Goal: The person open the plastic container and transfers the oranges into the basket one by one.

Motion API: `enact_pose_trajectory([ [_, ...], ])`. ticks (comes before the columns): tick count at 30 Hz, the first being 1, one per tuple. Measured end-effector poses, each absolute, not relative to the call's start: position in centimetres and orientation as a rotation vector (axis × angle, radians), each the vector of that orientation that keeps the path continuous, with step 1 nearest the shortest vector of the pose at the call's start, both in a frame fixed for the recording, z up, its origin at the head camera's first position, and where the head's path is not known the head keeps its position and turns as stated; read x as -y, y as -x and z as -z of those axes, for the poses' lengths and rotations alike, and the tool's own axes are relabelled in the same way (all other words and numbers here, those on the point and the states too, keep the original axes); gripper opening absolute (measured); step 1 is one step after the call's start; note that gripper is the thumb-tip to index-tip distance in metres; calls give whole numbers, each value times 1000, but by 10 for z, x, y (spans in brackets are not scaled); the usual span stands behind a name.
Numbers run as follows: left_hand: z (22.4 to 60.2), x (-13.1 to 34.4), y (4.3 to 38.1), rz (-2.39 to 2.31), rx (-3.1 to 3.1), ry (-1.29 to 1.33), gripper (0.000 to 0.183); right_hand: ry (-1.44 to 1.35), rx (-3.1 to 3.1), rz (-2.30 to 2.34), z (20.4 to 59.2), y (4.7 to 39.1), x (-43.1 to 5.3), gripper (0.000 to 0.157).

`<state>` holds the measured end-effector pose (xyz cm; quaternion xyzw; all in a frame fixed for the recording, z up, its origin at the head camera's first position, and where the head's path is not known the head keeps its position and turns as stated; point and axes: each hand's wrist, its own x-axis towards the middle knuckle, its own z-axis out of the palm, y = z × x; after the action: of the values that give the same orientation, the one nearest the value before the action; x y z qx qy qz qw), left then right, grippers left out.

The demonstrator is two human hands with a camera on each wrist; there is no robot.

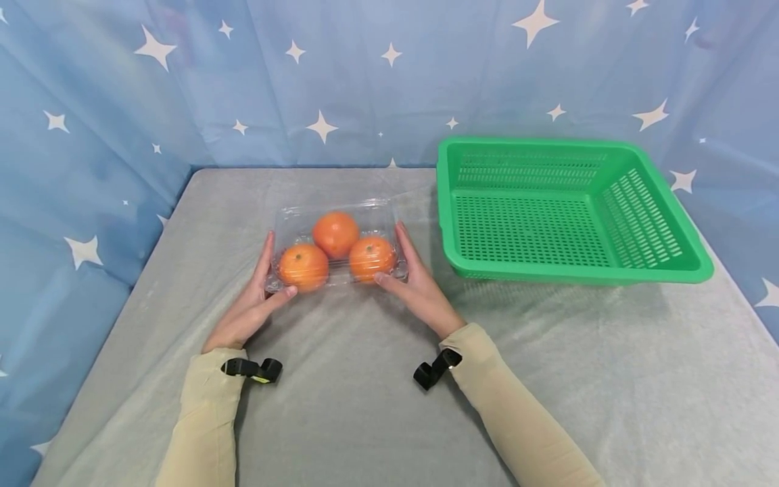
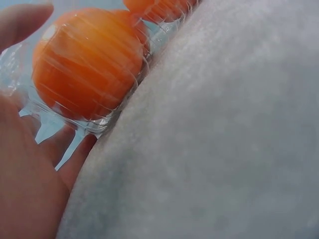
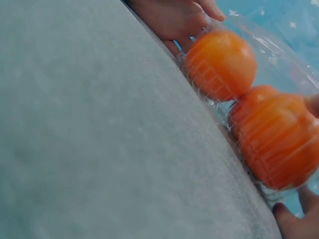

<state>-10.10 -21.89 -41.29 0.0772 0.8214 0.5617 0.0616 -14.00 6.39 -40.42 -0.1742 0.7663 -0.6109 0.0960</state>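
Observation:
A clear plastic fruit box [image 1: 380,220] with three oranges [image 1: 336,235] inside sits on the grey cloth at the table's middle left. My left hand [image 1: 246,314] holds its left end, thumb at the front corner and fingers along the side. On the opposite end, my right hand [image 1: 420,291] grips it, thumb over the front near the right orange [image 1: 372,258]. The left wrist view shows fingers reaching around the box's lower edge beside an orange [image 2: 89,64]. In the right wrist view, fingertips and part of the thumb touch the box near an orange [image 3: 281,142]. Whether the lid is latched, I cannot tell.
A green plastic basket [image 1: 575,276] with slotted walls stands to the right of the box, with nothing in it. Grey cloth [image 1: 347,419] covers the table. Behind and at the left hangs a blue curtain [image 1: 389,95] with white stars.

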Motion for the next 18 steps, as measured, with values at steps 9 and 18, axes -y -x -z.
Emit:
enact_pose_trajectory([
  [9, 404, 215, 97, -1762, -2450, -320, 82, 502, -2352, 1785, 406, 139, -60, 85],
  [18, 405, 215, 97, -1796, -2422, -309, 81, 477, -2459, 1743, 433, 150, -60, 89],
])
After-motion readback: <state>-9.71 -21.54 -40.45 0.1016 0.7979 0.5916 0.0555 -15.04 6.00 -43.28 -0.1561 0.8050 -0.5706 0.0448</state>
